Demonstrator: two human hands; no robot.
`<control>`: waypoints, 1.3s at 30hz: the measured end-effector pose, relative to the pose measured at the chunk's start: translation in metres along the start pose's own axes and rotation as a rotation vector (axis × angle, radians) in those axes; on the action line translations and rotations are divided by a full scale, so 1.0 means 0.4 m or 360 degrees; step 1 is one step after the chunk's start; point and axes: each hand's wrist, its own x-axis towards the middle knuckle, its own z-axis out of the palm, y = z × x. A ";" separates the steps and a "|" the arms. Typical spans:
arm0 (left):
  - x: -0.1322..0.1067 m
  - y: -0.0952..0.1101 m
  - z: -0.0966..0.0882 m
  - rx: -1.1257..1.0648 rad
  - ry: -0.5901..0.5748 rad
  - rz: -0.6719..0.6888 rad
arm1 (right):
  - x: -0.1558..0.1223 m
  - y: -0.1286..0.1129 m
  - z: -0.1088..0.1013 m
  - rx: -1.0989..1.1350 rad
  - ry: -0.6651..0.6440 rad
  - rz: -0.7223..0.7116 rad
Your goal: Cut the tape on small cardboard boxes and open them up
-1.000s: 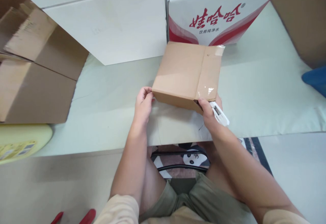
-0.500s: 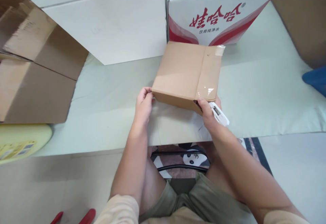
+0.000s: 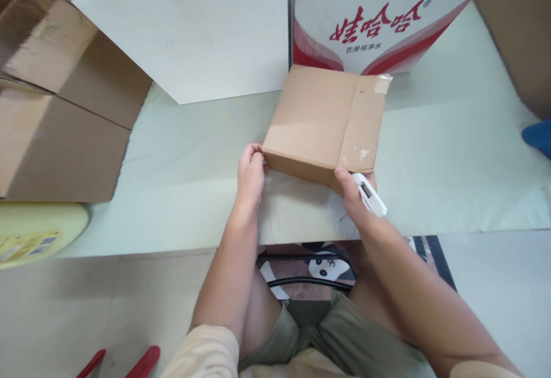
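Note:
A small brown cardboard box (image 3: 314,117) lies on the pale green tabletop, turned slightly, with clear tape along its right flap. My left hand (image 3: 252,168) is closed on its near left corner, with the fingertips partly hidden behind the edge. At the near right corner, my right hand (image 3: 353,194) grips the box with the thumb on the front edge. The same hand also holds a white utility knife (image 3: 369,194), its handle poking out between thumb and fingers. No blade shows.
Behind the box stand a large white carton (image 3: 189,39) and a red-and-white water carton (image 3: 365,28). Stacked brown cartons (image 3: 64,148) and a yellow container (image 3: 38,232) are on the left. A blue object (image 3: 538,137) sits at the right, by another brown carton (image 3: 523,39).
The view has shifted slightly, so the box and both hands appear a little further right. The near right flap sits closer against the box, its dark gap no longer showing. Both hands keep their grip.

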 end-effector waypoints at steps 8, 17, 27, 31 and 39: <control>-0.004 0.003 -0.007 0.0017 -0.0034 -0.0028 | 0.000 0.001 -0.004 -0.0025 -0.0060 0.0023; -0.003 -0.001 -0.010 -0.0035 -0.0030 -0.0026 | 0.007 -0.015 0.000 0.0033 -0.0113 0.0058; -0.004 -0.003 -0.013 -0.0076 -0.0042 -0.0029 | 0.008 -0.025 0.001 0.0027 -0.0070 0.0039; -0.003 -0.003 -0.013 -0.0057 -0.0053 -0.0023 | 0.009 -0.026 0.000 0.0019 -0.0076 0.0042; -0.001 -0.003 -0.014 -0.0026 -0.0048 -0.0017 | 0.008 -0.025 0.001 0.0007 -0.0056 0.0046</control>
